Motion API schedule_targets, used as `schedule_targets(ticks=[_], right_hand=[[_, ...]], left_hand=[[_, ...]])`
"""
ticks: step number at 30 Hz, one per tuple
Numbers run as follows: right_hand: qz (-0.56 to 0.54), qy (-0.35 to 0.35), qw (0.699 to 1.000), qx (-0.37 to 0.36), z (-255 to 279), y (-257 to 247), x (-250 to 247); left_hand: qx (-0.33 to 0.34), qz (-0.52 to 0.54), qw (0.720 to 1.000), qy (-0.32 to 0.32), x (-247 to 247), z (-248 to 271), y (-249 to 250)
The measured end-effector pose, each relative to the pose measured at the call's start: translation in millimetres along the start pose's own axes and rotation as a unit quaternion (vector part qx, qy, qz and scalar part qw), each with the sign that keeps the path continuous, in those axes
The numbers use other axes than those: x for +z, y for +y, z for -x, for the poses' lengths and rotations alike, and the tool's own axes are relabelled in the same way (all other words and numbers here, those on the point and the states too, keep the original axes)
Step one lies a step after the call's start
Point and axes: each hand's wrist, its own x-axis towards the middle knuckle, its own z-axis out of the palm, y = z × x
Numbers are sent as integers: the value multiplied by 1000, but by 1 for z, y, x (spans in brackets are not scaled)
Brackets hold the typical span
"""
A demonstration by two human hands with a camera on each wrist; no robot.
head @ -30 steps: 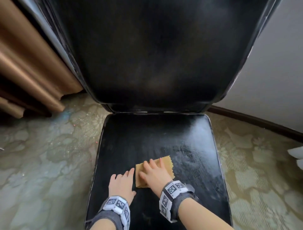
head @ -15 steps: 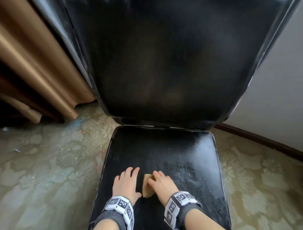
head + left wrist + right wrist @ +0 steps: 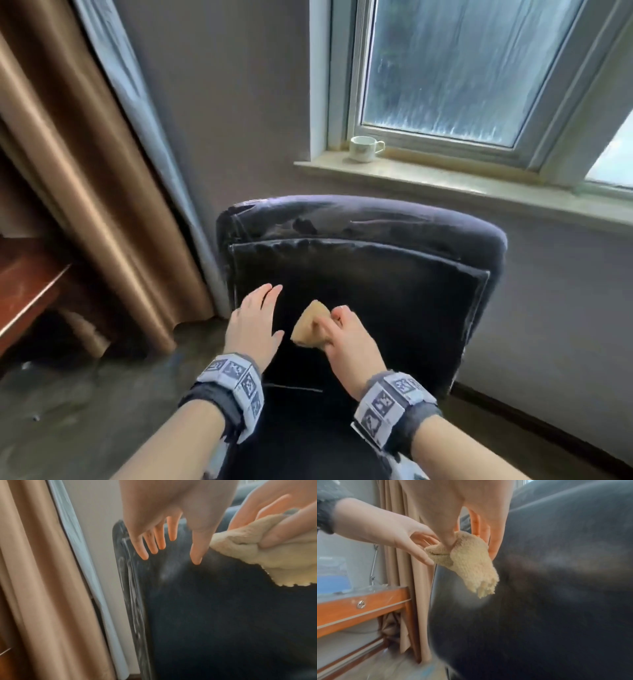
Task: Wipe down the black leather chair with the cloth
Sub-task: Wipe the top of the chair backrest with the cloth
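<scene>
The black leather chair (image 3: 394,294) stands in front of me, its backrest upright and dusty along the top and left edge. My right hand (image 3: 342,329) grips a bunched tan cloth (image 3: 308,325) in front of the backrest; in the right wrist view the cloth (image 3: 467,563) hangs from thumb and fingers. My left hand (image 3: 255,325) is open with straight fingers, raised before the left part of the backrest, just left of the cloth. The left wrist view shows those fingers (image 3: 161,539) spread over the chair (image 3: 223,615) with the cloth (image 3: 257,555) beside them.
A brown curtain (image 3: 85,192) and grey lining hang close to the chair's left. A wooden desk (image 3: 356,608) stands further left. Behind the chair are a window sill (image 3: 445,181) with a white cup (image 3: 364,148) and a window. Patterned carpet covers the floor.
Both hands lifted off the seat up to the backrest. The cloth, flat under my right hand on the seat, is now bunched in that hand. The view tilted upward.
</scene>
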Motion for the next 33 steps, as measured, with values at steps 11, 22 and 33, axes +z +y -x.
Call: schedule_targets(ticks=[11,22,33], right_hand=[[29,219,975,-24,-112,-67,-42],[124,107,986,22,-199,-139,-21],[117,193,953,202,-188,-93,-62]], left_hand=[[-73,76,989,101,-64,-110,-56],[-112,120,986,17,-59,-136,-64],[-132,155,979,28,-55,-139,-51]])
